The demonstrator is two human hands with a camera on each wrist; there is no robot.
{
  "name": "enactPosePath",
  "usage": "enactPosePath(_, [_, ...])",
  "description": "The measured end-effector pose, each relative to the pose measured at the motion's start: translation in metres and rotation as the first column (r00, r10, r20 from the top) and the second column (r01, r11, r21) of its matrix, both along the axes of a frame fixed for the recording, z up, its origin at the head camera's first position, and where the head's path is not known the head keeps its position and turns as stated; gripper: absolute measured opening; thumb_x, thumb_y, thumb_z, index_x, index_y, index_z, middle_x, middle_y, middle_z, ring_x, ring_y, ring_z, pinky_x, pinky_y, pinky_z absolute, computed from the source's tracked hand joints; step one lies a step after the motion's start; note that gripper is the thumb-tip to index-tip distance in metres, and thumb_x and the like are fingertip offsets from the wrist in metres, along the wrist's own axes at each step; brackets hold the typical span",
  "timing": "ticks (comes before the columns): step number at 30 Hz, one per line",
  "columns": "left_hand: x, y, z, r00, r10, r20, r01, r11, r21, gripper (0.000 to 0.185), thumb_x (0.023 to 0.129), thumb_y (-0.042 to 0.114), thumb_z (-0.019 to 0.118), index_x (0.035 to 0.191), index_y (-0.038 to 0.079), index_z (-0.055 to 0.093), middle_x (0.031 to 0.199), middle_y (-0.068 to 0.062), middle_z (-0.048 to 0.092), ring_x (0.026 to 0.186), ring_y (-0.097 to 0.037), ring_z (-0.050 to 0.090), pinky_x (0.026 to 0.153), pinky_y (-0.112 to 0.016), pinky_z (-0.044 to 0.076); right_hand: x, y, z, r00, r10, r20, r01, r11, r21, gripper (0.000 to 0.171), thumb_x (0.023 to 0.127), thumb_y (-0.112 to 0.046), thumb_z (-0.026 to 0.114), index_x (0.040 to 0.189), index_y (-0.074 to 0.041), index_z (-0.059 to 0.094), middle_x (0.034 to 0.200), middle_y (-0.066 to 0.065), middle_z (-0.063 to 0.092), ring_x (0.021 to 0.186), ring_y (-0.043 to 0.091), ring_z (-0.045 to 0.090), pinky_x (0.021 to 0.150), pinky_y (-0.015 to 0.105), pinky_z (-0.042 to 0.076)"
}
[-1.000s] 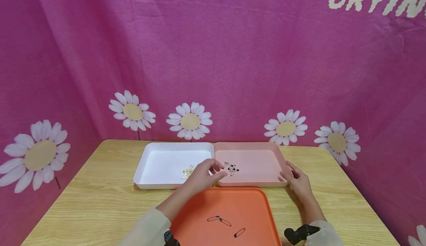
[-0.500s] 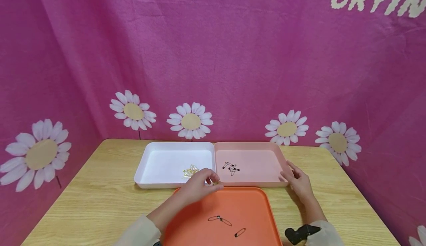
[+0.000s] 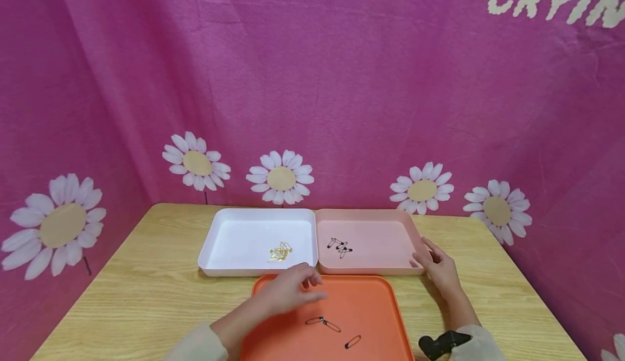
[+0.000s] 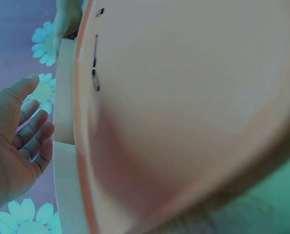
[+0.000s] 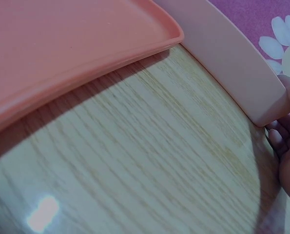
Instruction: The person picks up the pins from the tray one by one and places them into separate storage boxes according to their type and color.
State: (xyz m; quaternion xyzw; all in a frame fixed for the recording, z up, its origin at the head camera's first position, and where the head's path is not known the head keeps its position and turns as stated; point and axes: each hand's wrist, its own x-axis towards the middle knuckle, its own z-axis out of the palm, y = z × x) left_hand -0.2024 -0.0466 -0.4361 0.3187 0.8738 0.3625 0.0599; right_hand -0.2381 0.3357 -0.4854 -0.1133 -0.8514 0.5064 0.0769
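The left hand [image 3: 288,291] is hovering over the far edge of the orange tray [image 3: 381,317], fingers loosely spread and holding nothing, as the left wrist view is showing with the palm bare and the fingers [image 4: 33,139] relaxed. A second ago this hand was reaching over the pink tray [image 3: 371,266] beside the black safety pins [image 3: 339,246] lying there; half a second ago it was already drawing back, and now it is sitting nearer the person, above the orange tray. That is suggesting a pin has just been let go in the pink tray and the hand is coming back for another.

Three dark safety pins [image 3: 329,325] are still lying on the orange tray, two end to end and one nearer the front edge, just ahead of the left hand. The gold safety pins [image 3: 280,251] are resting in the white tray [image 3: 215,241], which is sitting side by side against the pink one.

The right hand [image 3: 438,268] is staying put at the pink tray's right front corner, fingers lying fairly straight against its wall and the wooden table [image 3: 146,296], steadying it rather than gripping; the right wrist view is showing only the fingertips [image 5: 277,139] by the corner
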Motion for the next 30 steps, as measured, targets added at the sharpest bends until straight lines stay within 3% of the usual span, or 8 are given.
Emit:
enactPosePath(4, [0.005,-0.002,-0.002,1.0,-0.03,0.01,0.03,0.998,-0.051,0.028,0.081,0.036,0.071,0.094,0.013,0.062,0.087,0.005,0.057,0.077,-0.005,0.05,0.07,-0.019,0.045,0.0,-0.001,0.001,1.0,0.008,-0.004,-0.008,1.0,-0.019,0.064,0.09,-0.035,0.06,0.145,-0.013,0.035,0.136,0.022,0.048,0.09,-0.011,0.042,0.074,0.003,0.037])
enactPosePath(11, [0.011,-0.005,-0.008,0.995,-0.042,0.089,0.054,0.989,-0.139,0.026,0.079,0.037,0.073,0.093,0.018,0.062,0.087,0.012,0.056,0.078,-0.002,0.049,0.074,-0.018,0.046,0.0,-0.001,0.002,1.0,0.006,-0.001,-0.006,1.0,-0.013,0.065,0.09,-0.037,0.06,0.145,-0.015,0.035,0.136,0.022,0.048,0.091,-0.013,0.041,0.076,0.002,0.036])
enactPosePath(20, [0.01,-0.009,-0.017,0.994,-0.109,0.003,0.108,0.981,-0.163,0.022,0.078,0.033,0.075,0.087,0.016,0.064,0.081,0.012,0.055,0.074,0.0,0.045,0.071,-0.016,0.044,0.001,-0.001,0.001,1.0,0.005,-0.02,-0.005,1.0,-0.011,0.065,0.089,-0.036,0.062,0.144,-0.013,0.037,0.131,0.022,0.051,0.087,-0.016,0.044,0.075,0.003,0.038])
enactPosePath(30, [0.014,-0.015,-0.022,0.992,-0.13,0.001,0.127,0.971,-0.204,0.015,0.079,0.029,0.074,0.078,0.018,0.064,0.073,0.012,0.049,0.067,0.001,0.043,0.064,-0.013,0.039,0.002,-0.001,0.0,1.0,0.011,-0.01,-0.011,0.999,-0.035,0.065,0.089,-0.036,0.061,0.145,-0.015,0.035,0.133,0.021,0.05,0.088,-0.016,0.044,0.077,0.002,0.038])
